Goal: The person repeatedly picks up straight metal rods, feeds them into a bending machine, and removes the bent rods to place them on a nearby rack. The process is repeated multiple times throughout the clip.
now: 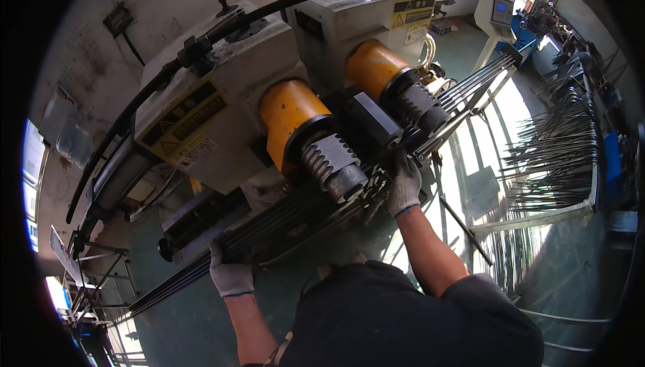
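Gloved fingers of the left hand (232, 277) lie against the long dark rods (180, 279), one digit pointing up at their near edge; the others are out of sight, so how tightly they close cannot be told. Fingers of the right hand (405, 187) reach up into shadow at the rods, just below a dark block (373, 118); their tips are hidden, and their grip cannot be told either. The rods run slantwise from lower left to upper right, along the pale machine (262, 64) with its orange cylinders (287, 106). Well apart at right, dark bars (554, 155) crowd a rack (551, 217).
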`<action>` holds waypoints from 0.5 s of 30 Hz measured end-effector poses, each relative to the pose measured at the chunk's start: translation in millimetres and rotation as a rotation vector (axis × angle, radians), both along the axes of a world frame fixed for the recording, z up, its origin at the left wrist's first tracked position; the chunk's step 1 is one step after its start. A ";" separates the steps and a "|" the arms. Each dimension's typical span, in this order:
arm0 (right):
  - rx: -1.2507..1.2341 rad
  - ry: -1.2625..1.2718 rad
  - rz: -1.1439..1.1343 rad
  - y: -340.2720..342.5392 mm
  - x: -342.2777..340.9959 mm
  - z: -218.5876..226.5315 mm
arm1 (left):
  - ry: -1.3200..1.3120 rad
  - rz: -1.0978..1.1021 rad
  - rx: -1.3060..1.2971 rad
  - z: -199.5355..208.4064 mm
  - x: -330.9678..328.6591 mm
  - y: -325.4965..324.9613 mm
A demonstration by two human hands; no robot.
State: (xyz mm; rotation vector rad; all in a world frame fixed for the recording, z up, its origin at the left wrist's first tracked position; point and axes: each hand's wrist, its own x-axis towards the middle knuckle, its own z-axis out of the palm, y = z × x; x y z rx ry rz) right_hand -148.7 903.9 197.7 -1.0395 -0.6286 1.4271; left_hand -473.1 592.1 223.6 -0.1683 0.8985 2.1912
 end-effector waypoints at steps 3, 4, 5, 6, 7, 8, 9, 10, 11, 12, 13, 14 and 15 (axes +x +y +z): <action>0.032 0.002 -0.001 -8.6 17.4 -16.2 | 0.047 0.055 0.029 -8.6 -11.9 -10.3; 0.014 -0.012 0.016 -10.5 26.3 -23.1 | 0.038 0.099 0.026 -9.8 -22.1 -19.2; -0.001 -0.026 0.046 -13.2 35.1 -30.2 | 0.030 0.156 0.027 -11.0 -33.6 -35.5; -0.016 -0.103 0.119 -14.8 48.7 -35.4 | -0.038 0.251 0.034 -19.3 -53.0 -53.2; -0.004 -0.150 0.011 -10.6 62.7 -74.4 | -0.048 0.232 0.052 -22.6 -53.3 -54.9; -0.013 -0.118 0.044 -13.0 73.5 -90.3 | -0.053 0.238 0.061 -22.2 -55.3 -59.1; -0.026 -0.087 0.077 -15.3 85.3 -105.3 | -0.057 0.245 0.068 -22.4 -58.2 -62.0; -0.074 -0.172 0.120 -21.0 92.6 -110.3 | -0.083 0.291 0.047 -19.7 -56.0 -59.1; -0.111 -0.260 0.165 -27.5 96.5 -108.6 | -0.111 0.339 0.035 -20.2 -49.9 -52.1; -0.153 -0.162 0.154 -36.0 96.1 -105.3 | -0.014 0.260 0.030 -23.2 -43.5 -44.8; -0.164 -0.207 0.220 -41.1 98.9 -106.5 | 0.082 0.179 0.019 -23.6 -33.9 -39.1; -0.195 -0.208 0.231 -46.9 96.4 -106.1 | 0.043 0.167 0.031 -19.8 -22.9 -30.7; -0.219 -0.209 0.235 -51.8 93.5 -103.7 | 0.005 0.148 0.052 -15.4 -13.6 -19.8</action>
